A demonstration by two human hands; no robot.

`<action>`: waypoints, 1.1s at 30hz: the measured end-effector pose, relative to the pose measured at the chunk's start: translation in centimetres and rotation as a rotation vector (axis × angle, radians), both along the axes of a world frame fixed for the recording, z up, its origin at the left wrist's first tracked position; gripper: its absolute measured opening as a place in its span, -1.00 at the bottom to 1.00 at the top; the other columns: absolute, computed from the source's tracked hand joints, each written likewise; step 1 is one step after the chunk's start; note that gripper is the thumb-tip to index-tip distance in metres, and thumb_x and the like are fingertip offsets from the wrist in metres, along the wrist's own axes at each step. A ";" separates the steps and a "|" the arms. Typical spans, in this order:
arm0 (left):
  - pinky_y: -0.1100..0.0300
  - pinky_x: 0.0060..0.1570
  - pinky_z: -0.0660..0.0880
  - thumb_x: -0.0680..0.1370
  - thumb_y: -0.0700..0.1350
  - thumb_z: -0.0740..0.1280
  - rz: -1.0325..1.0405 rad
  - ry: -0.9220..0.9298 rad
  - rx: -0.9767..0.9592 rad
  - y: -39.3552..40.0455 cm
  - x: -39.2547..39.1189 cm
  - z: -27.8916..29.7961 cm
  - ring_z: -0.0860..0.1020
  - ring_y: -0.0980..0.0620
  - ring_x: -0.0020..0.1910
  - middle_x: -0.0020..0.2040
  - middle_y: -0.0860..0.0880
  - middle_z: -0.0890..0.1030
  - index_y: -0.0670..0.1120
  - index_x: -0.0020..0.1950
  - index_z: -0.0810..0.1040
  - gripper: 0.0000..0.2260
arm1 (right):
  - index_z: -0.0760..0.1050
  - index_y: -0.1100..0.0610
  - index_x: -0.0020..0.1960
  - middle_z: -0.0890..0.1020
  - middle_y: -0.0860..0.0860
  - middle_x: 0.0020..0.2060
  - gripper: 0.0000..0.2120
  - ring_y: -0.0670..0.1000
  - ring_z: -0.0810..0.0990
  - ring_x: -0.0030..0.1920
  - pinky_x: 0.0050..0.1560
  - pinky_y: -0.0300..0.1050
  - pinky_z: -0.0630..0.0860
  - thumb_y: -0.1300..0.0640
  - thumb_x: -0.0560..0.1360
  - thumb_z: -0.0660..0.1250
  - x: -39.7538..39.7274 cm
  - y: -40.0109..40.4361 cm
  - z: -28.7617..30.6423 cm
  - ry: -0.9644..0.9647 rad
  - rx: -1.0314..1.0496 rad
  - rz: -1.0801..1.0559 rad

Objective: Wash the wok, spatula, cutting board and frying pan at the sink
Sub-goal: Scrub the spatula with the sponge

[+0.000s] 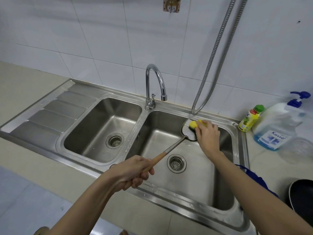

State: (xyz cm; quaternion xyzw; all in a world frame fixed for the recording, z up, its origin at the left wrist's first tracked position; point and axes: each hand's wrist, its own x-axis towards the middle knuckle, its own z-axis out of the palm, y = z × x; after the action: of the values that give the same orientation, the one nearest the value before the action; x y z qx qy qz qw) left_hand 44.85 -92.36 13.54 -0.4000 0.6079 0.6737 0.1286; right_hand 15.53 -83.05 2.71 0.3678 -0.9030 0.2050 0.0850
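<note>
Over the right basin of the steel double sink (145, 119), my left hand (133, 173) grips the wooden handle of a metal spatula (171, 147). Its flat blade points toward the basin's far right corner. My right hand (207, 133) holds a yellow sponge (194, 125) and presses it onto the blade, covering part of it. A dark frying pan (301, 199) sits on the counter at the right edge, only partly in view. No wok or cutting board is in view.
A chrome tap (155, 82) stands between the basins, no water running. A metal hose (213, 65) hangs at the right. A yellow dish soap bottle (250, 118), a large pump bottle (279, 126) and a clear glass (299, 150) stand on the right counter. The drainboard (55, 112) lies left.
</note>
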 end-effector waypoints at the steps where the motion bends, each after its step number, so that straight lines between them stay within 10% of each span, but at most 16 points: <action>1: 0.32 -0.63 0.19 0.66 0.04 0.11 -0.006 -0.004 -0.007 0.0 -0.1 0.1 0.23 0.14 -0.60 -0.44 0.02 0.36 -0.18 -0.04 0.47 -0.68 | 0.58 0.07 0.17 0.54 0.08 0.19 -0.73 0.21 0.44 0.08 0.00 0.08 0.43 0.05 0.54 0.24 0.6 -0.2 -0.2 -0.003 -0.019 0.050; 5: 0.25 -0.56 0.21 0.62 0.13 0.14 -0.072 -0.020 -0.119 0.1 -0.6 0.4 0.28 0.12 -0.56 -0.44 0.04 0.40 -0.16 -0.07 0.49 -0.63 | 0.57 0.00 0.18 0.57 0.00 0.13 -0.61 0.13 0.49 0.08 0.11 0.05 0.42 -0.10 0.54 0.08 2.7 -0.3 -0.5 0.016 -0.063 0.332; 15: 0.26 -0.56 0.23 0.61 0.10 0.17 -0.091 0.001 -0.223 1.2 -0.9 0.8 0.30 0.11 -0.56 -0.41 0.01 0.43 -0.17 -0.11 0.51 -0.64 | 0.57 0.08 0.17 0.57 0.14 0.10 -0.63 0.25 0.50 0.03 0.00 0.09 0.46 0.00 0.52 0.10 -2.5 -0.5 2.2 0.079 0.005 0.050; 22: 0.20 -0.42 0.30 0.63 0.07 0.16 -0.229 -0.069 -0.960 0.2 -1.6 -0.6 0.44 0.08 -0.40 -0.38 0.06 0.46 -0.11 -0.12 0.48 -0.70 | 0.56 0.06 0.15 0.59 0.06 0.05 -0.66 0.15 0.52 -0.03 -0.06 0.00 0.47 0.03 0.51 0.10 1.1 -0.4 2.5 0.281 -0.004 0.381; 27: 0.21 -0.44 0.24 0.62 0.12 0.14 -0.251 -0.154 -1.241 -0.7 -0.6 -1.1 0.48 0.02 -0.31 -0.33 0.05 0.46 -0.04 -0.06 0.48 -0.73 | 0.58 0.08 0.16 0.59 0.05 0.08 -0.71 0.11 0.50 0.03 0.00 0.02 0.45 0.08 0.53 0.19 0.6 -0.8 2.9 0.237 -0.161 0.258; 33: 0.16 -0.40 0.38 0.56 0.12 0.28 -0.280 -0.034 -1.413 -1.4 0.8 -2.1 0.53 0.03 -0.33 -0.25 0.06 0.55 0.02 -0.08 0.51 -0.81 | 0.61 0.07 0.06 0.60 0.13 0.03 -0.74 0.22 0.48 0.07 0.02 0.02 0.40 0.08 0.55 0.17 0.0 -2.3 2.8 -0.069 0.169 0.065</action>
State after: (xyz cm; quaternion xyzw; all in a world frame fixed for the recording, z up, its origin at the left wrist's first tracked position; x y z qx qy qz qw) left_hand 45.60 -93.72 11.48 -0.3164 0.9420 0.0903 -0.0666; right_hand 15.57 -85.34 5.52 0.3956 -0.9071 0.1432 0.0160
